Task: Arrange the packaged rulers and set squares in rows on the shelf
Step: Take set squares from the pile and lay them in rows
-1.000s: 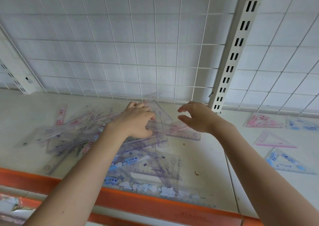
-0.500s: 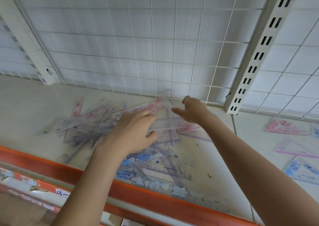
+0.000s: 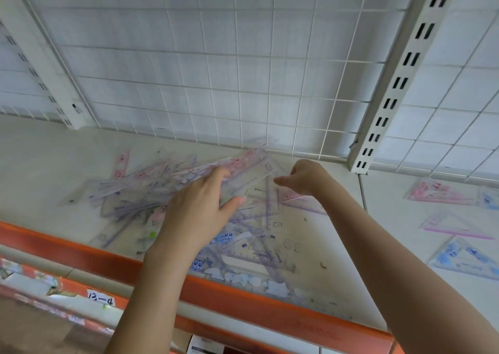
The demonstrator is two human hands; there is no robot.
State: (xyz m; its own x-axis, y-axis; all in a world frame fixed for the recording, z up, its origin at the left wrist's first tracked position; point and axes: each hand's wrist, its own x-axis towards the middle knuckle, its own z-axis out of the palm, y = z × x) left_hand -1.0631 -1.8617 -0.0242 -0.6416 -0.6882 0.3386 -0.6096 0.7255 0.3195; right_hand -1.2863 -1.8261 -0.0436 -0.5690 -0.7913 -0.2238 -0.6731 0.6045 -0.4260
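A loose pile of clear packaged rulers and set squares (image 3: 140,199) with purple, pink and blue print lies on the white shelf (image 3: 40,159). My left hand (image 3: 199,208) is over the pile's middle and grips a long clear ruler pack (image 3: 251,162), fingers on top and thumb beneath. The pack slants up toward the back grid. My right hand (image 3: 305,176) is curled at the pack's right end and pinches its edge. More set squares (image 3: 256,262) lie by the front rail under my left forearm.
A white wire grid (image 3: 216,70) closes the back, with a slotted upright (image 3: 405,78) on the right. Beyond it lie pink set squares (image 3: 442,191) and a blue set square (image 3: 467,259). An orange rail (image 3: 243,297) edges the shelf front; a "13-4" label (image 3: 101,298) sits below.
My right hand moved in from open air and closed on the pack's right end. My left hand shifted back and up with the pack. The view swung slightly left.
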